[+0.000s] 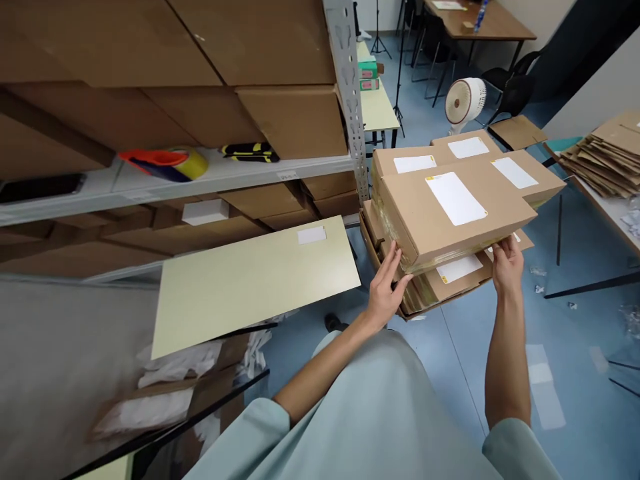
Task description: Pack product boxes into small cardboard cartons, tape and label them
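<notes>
A flat cardboard box (425,220) with a white label lies on top of a stack of similar boxes. My left hand (385,290) is at its near left corner, fingers along the end and thumb at the lower front edge. At the front right edge, my right hand (507,263) grips the box, its fingertips partly hidden. Beneath it are more labelled boxes in a large open carton (370,243). Two other labelled boxes, one (543,180) at the right and one (465,143) at the back, sit behind the held one.
At left, a metal shelf (235,175) holds cartons, tape rolls (173,163) and a yellow-black tool. A pale green table (250,287) stands before it. Flattened cardboard (600,157) lies on the right-hand table. A white fan (463,103) is behind the stack; scraps litter the blue floor.
</notes>
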A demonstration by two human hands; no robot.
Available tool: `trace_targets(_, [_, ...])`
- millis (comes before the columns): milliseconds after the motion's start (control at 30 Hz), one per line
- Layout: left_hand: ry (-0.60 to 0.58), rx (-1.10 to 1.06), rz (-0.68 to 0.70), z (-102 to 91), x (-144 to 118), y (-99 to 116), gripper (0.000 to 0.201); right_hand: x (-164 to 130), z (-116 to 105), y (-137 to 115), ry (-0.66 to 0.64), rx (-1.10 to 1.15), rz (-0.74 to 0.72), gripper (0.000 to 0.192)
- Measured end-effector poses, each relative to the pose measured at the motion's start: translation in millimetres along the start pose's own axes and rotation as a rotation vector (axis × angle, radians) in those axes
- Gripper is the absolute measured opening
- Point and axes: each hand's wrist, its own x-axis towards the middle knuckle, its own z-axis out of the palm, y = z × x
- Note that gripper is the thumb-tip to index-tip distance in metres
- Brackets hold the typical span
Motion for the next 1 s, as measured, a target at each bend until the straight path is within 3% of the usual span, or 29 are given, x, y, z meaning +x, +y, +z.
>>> trace_targets(67, [-0.010, -0.002, -0.011, -0.8, -1.7, -1.1, 0.081, -11.4, 5.5, -4.0, 0.067, -0.050, -0.013, 0.073])
trace_targets(167, [-0.009, 0.003, -0.058, -10.5, -10.4, 2.8, 0.089, -40.1, 13.7, -24.0, 0.313, -0.195, -0.093, 0.075])
trace_targets(267, [0.044, 0.055, -0.106, -30.8, -25.1, 8.7, 0.088, -76.6, 34.4, -61.1, 0.523, -0.259, -0.322, 0.048])
trace_targets(333, [0.105, 0.120, -0.130, -48.5, -35.6, 11.6, 0.076, -104.1, 61.0, -87.7, 0.567, -0.174, -0.475, 0.032])
trace_targets(400, [0.184, 0.182, -0.135, -68.9, -44.6, 13.4, 0.063, -136.4, 97.1, -108.4, 0.468, -0.019, -0.501, 0.022])
trace_targets(500, [0.316, 0.246, -0.090, -106.3, -55.6, 16.7, 0.053, -194.4, 158.9, -124.3, 0.080, 0.102, -0.364, 0.016])
trace_targets(600, [0.458, 0.303, -0.048, -154.8, -69.5, 24.6, 0.060, -254.1, 219.5, -132.5, -0.263, 0.173, -0.268, 0.016])
trace_targets(800, [0.786, 0.458, -0.049, -281.8, -129.5, 50.0, 0.060, -356.5, 327.5, -173.5, -0.646, 0.334, -0.248, 0.018])
trace_targets(1000, [1.071, 0.678, -0.063, -415.1, -232.2, 88.0, 0.058, -474.5, 420.2, -212.9, -0.980, 0.392, -0.303, 0.025])
